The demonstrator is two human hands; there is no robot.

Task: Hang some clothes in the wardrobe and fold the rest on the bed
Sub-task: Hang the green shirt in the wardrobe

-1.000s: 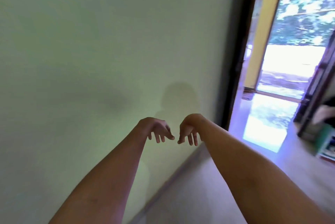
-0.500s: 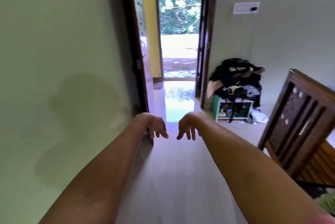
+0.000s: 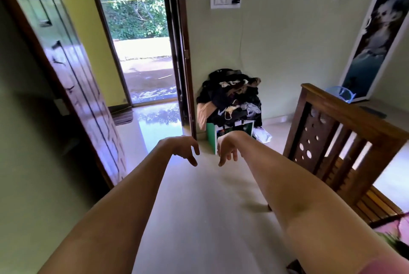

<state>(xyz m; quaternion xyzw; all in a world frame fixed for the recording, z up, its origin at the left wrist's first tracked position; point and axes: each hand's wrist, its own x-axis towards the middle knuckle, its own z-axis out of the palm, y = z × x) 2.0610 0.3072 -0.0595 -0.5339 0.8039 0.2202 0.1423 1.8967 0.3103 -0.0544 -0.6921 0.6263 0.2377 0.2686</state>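
A heap of mostly dark clothes (image 3: 231, 96) lies piled on a small green and white shelf unit (image 3: 212, 136) in the far corner beside the doorway. Both my arms stretch out in front of me. My left hand (image 3: 186, 148) and my right hand (image 3: 226, 149) hang from bent wrists with loosely drooping fingers, holding nothing, well short of the clothes. The wooden footboard of the bed (image 3: 340, 134) stands at the right, with a strip of patterned bedding (image 3: 396, 229) at the lower right edge.
An open brown door (image 3: 73, 87) leans in at the left, and the doorway (image 3: 141, 47) gives onto a bright outdoor area. A tall panel with a picture (image 3: 376, 36) stands at the far right, a blue basket (image 3: 340, 93) at its foot. Pale floor (image 3: 203, 207) runs ahead.
The view has swung right from the bare green wall to the doorway, clothes heap and bed. My hands keep the same drooping pose in front of me.
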